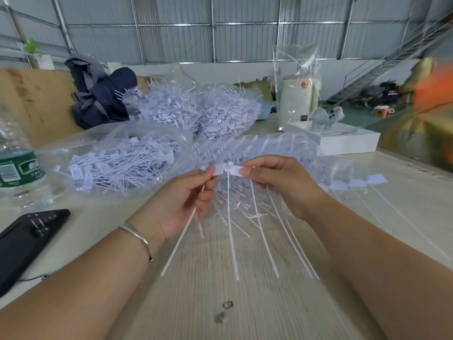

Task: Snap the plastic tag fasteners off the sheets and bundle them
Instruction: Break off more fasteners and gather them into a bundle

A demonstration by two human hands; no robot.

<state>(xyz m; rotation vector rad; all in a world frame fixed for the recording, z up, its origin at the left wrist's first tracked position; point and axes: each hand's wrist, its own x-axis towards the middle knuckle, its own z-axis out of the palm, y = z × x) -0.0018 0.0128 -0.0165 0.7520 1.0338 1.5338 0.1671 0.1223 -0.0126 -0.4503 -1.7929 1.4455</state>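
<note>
So I've got a sheet of tag fasteners held up dead centre over the table. My left hand pinches one tag head at the sheet's end, its tail running down through my palm toward 7 o'clock. My right hand pinches the flat head next to it — looks like I'm about to snap that one loose.

Progress-wise I'd say well into it but nowhere near done. At 10 o'clock there's an open clear bag full of loose snapped-off tags, and at 12 o'clock two more heaps in plastic. None of it looks bundled yet, far as I can tell.

Counts: roughly five long tails hang from what I'm holding, one stack of untouched sheets behind my hands, a few tags lying at 3 o'clock — loose pieces way too many to count.
</note>
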